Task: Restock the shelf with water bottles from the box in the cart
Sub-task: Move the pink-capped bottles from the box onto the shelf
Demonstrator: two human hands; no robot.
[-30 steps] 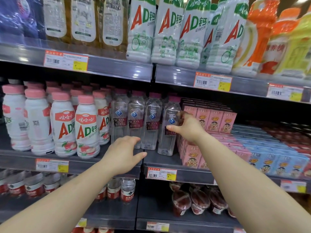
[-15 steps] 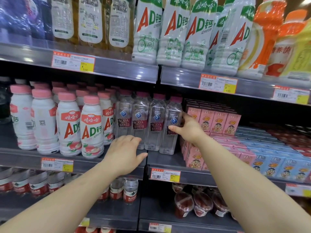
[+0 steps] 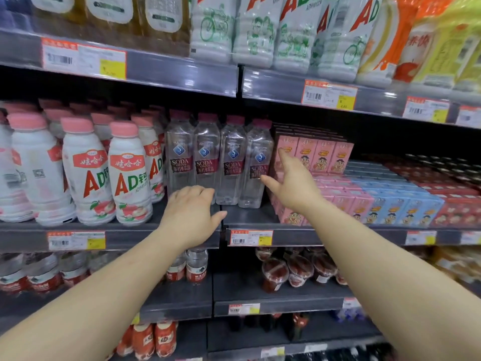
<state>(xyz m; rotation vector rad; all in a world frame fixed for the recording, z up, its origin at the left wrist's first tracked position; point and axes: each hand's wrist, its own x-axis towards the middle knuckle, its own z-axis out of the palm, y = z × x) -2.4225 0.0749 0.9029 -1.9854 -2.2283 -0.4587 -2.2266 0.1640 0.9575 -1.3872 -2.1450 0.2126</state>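
Several clear soda water bottles with maroon caps and labels stand in a row on the middle shelf (image 3: 250,220). The rightmost bottle (image 3: 256,162) stands beside pink drink cartons. My right hand (image 3: 291,182) is just in front of and right of it, fingers spread, holding nothing. My left hand (image 3: 191,214) hovers palm down over the shelf edge, in front of the bases of the left bottles (image 3: 181,157), fingers curled and apart, empty. The cart and the box are out of view.
White AD milk bottles with pink caps (image 3: 130,173) fill the shelf to the left. Pink cartons (image 3: 320,155), then blue and red ones, lie to the right. Large bottles stand on the shelf above (image 3: 182,71). Small bottles and cups sit below.
My right hand has let go of the rightmost water bottle and drawn back with its fingers spread. The left hand stays at the shelf edge. The camera has moved closer.
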